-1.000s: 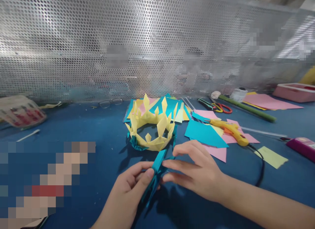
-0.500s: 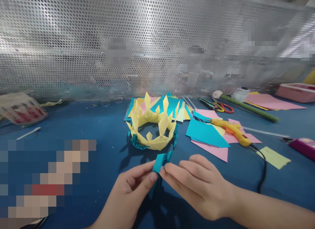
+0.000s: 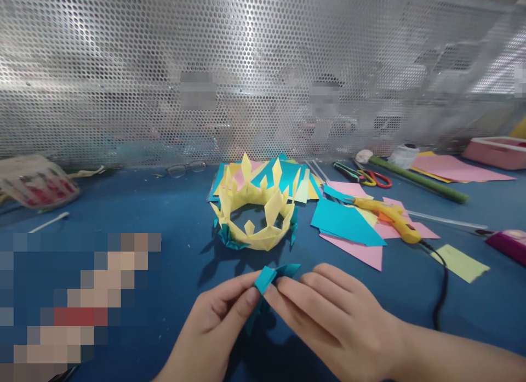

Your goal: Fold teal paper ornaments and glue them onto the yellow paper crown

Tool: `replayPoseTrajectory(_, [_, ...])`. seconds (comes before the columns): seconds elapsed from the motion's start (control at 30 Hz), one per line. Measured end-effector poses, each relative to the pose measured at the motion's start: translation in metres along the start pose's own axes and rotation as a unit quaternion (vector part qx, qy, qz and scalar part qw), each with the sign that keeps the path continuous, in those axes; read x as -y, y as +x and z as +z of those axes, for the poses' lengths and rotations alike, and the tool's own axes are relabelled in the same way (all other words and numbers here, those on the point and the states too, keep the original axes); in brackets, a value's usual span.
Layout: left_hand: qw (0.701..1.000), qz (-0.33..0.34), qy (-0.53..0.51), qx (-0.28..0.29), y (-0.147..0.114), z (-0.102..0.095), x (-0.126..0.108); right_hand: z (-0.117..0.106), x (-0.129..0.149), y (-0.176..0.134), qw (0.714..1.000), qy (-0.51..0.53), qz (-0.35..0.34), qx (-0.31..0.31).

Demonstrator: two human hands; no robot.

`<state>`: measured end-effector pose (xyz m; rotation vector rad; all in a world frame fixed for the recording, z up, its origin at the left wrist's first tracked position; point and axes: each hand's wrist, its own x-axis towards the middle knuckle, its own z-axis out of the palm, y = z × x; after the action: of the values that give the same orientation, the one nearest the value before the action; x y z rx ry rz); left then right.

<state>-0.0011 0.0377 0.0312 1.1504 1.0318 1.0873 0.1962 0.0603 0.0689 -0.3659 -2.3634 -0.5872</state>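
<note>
A small folded piece of blue paper (image 3: pixel 265 279) is pinched between my two hands, low in the middle of the head view. My left hand (image 3: pixel 222 316) grips its left side between thumb and forefinger. Fingers of my right hand (image 3: pixel 341 316) press together on its right side and hide part of it. A pointed blue end sticks out above the right fingertips. Just beyond my hands, apart from them, stands a pale yellow paper crown (image 3: pixel 263 240) with tall points and blue folded pieces (image 3: pixel 230 238) round its lower outside.
Blue paper sheets (image 3: pixel 347 222) and a yellow glue gun (image 3: pixel 390 216) with a black cord lie to the right. Scissors (image 3: pixel 376 178), a green stem (image 3: pixel 419 179) and a pink basket (image 3: pixel 497 152) are farther back. Glasses (image 3: pixel 184 168) lie by the perforated metal screen (image 3: pixel 135 69).
The upright part of the blue piece has been bent down and looks shorter. Its pointed end now leans to the right. Both hands remain in nearly the same place.
</note>
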Motion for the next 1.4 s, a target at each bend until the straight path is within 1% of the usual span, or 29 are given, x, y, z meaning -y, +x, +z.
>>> replayPoseTrajectory(0.2, [1.0,0.014,0.012,0.006,-0.001,-0.002,0.002,0.002,0.004,0.002,0.999,0.04,0.015,0.002])
replayPoseTrajectory(0.3, [1.0,0.011,0.024,0.012,0.001,-0.002,0.001,0.003,0.007,0.001,0.997,0.073,0.036,0.01])
replayPoseTrajectory(0.4, [0.998,0.037,0.053,0.014,0.002,-0.002,-0.002,0.003,0.008,0.0,0.996,0.075,0.052,0.019])
replayPoseTrajectory(0.5, [0.995,0.072,0.061,0.023,0.002,0.0,-0.005,0.002,0.009,0.0,0.995,0.075,0.065,0.013])
replayPoseTrajectory(0.63, [0.995,0.079,0.058,0.03,0.001,0.0,-0.006,0.0,0.01,-0.001,0.987,0.127,0.1,0.004])
replayPoseTrajectory(0.7, [0.995,0.075,0.063,0.027,0.002,0.0,-0.006,0.0,0.009,-0.003,0.984,0.146,0.098,0.009])
replayPoseTrajectory(0.77, [0.995,0.072,0.065,0.025,0.002,0.0,-0.006,0.0,0.007,-0.005,0.986,0.143,0.084,0.012])
replayPoseTrajectory(0.87, [0.996,0.063,0.061,0.025,0.001,0.001,-0.008,-0.002,0.005,-0.007,0.989,0.126,0.083,0.004])
replayPoseTrajectory(1.0, [0.997,0.054,0.061,0.016,0.002,0.003,-0.01,-0.005,0.006,-0.004,0.992,0.095,0.075,-0.021])
replayPoseTrajectory(1.13, [0.996,0.059,0.064,0.001,0.003,0.005,-0.012,-0.005,0.01,-0.002,0.99,0.091,0.101,-0.028])
replayPoseTrajectory(1.3, [0.992,0.094,0.086,0.015,0.0,0.004,-0.013,0.001,0.013,-0.002,0.983,0.1,0.139,-0.06])
replayPoseTrajectory(1.4, [0.987,0.113,0.114,0.021,-0.003,0.002,-0.011,0.001,0.013,0.0,0.985,0.088,0.136,-0.051])
